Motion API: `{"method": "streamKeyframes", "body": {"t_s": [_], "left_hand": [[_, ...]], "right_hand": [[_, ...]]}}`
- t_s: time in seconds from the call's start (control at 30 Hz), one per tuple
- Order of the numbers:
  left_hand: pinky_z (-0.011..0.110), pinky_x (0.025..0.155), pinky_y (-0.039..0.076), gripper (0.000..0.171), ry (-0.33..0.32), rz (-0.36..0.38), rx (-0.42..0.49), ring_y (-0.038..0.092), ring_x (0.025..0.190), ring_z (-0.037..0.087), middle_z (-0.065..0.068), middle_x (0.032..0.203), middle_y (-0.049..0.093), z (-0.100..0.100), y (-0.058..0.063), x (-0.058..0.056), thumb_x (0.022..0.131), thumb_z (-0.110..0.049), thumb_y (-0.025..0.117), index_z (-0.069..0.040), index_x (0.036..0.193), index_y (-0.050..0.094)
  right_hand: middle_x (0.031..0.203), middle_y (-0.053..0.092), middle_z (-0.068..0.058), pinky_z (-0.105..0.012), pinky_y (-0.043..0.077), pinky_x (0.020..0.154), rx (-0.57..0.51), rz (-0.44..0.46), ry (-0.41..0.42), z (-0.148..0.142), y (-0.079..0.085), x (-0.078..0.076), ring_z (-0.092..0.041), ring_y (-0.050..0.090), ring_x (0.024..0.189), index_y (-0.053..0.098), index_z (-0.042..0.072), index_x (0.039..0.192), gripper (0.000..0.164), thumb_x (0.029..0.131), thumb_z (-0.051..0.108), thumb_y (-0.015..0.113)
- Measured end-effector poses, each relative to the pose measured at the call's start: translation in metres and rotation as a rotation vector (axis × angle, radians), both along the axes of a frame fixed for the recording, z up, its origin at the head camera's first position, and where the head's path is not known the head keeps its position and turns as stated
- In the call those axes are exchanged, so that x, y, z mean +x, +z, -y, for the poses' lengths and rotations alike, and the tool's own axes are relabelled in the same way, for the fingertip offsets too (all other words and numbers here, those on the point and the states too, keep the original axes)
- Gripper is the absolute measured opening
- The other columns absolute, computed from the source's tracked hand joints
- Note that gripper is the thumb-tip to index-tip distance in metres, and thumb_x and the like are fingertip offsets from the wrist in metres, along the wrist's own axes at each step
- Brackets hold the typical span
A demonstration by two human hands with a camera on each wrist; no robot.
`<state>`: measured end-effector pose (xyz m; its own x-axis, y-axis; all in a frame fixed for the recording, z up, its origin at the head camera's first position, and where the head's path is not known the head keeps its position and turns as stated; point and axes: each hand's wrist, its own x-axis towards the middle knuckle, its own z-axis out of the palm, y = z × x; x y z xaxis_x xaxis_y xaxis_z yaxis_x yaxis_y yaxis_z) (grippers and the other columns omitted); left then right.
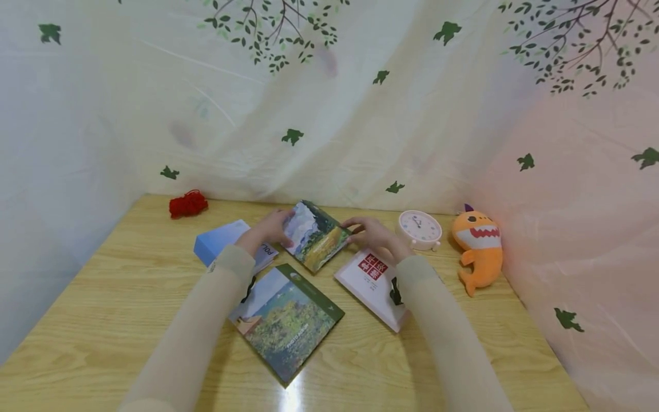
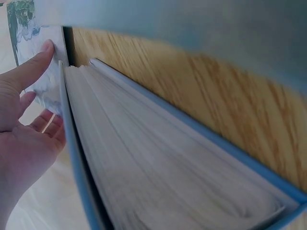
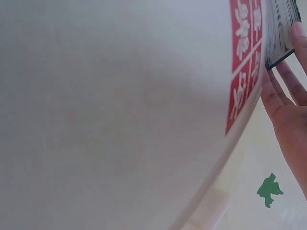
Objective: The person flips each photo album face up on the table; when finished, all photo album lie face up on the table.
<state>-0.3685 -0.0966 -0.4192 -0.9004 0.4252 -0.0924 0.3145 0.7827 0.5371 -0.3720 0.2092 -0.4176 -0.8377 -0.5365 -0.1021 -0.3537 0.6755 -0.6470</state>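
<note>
A small photo album (image 1: 320,243) with a painted landscape cover is held between both hands at the back middle of the table. My left hand (image 1: 266,230) grips its left edge; in the left wrist view the thumb lies on the painted cover (image 2: 42,40). On the right edge, my right hand (image 1: 374,233) pinches the album, whose page edges (image 3: 280,26) show in the right wrist view. Below my left hand is a blue album (image 1: 218,243), its pages fanned between the covers. A white album (image 1: 366,286) with a red square of characters lies under my right wrist.
Nearer the front lies a larger album (image 1: 293,320) with a green-banded painted cover. Red yarn (image 1: 188,204) is at the back left. To the right stand a pink round clock (image 1: 419,229) and an orange shark plush (image 1: 480,249). A leaf-printed curtain (image 1: 329,126) hangs behind.
</note>
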Motion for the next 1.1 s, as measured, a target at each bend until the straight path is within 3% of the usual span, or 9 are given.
{"method": "streamKeyframes", "body": {"t_s": [0.4,0.53,0.87,1.1], "left_hand": [[0.049,0.110,0.027,0.091,0.001,-0.081,0.020,0.033,0.131,0.040,0.025,0.143,0.034,-0.004,0.001,0.000,0.072,-0.013,0.081,-0.003,0.146,0.030],[0.049,0.109,0.030,0.094,0.001,-0.077,0.053,0.036,0.128,0.039,0.025,0.142,0.034,-0.004,0.001,-0.001,0.072,-0.014,0.082,-0.006,0.148,0.028],[0.050,0.110,0.027,0.104,-0.011,-0.155,0.105,0.031,0.132,0.042,0.027,0.145,0.032,-0.006,0.008,0.003,0.069,-0.014,0.084,-0.007,0.151,0.020],[0.049,0.102,0.036,0.101,0.000,-0.232,0.103,0.042,0.119,0.039,0.025,0.134,0.044,-0.008,0.015,0.001,0.067,-0.016,0.085,-0.008,0.149,0.026]], "right_hand": [[0.134,0.053,-0.003,-0.044,0.044,0.097,-0.022,-0.034,0.052,-0.001,0.014,0.001,-0.028,0.057,0.113,0.059,0.020,0.125,0.046,0.082,0.028,0.074],[0.132,0.054,-0.003,-0.046,0.044,0.097,-0.057,-0.058,0.046,-0.003,0.017,0.001,-0.028,0.055,0.114,0.060,0.020,0.123,0.045,0.081,0.030,0.075],[0.136,0.051,-0.002,-0.044,0.046,0.095,-0.147,-0.062,0.020,0.004,0.031,0.011,-0.028,0.054,0.117,0.062,0.020,0.120,0.044,0.079,0.027,0.077],[0.140,0.048,-0.004,-0.039,0.049,0.092,-0.201,-0.042,0.058,0.009,0.039,0.015,-0.027,0.056,0.115,0.062,0.014,0.120,0.042,0.080,0.018,0.076]]}}
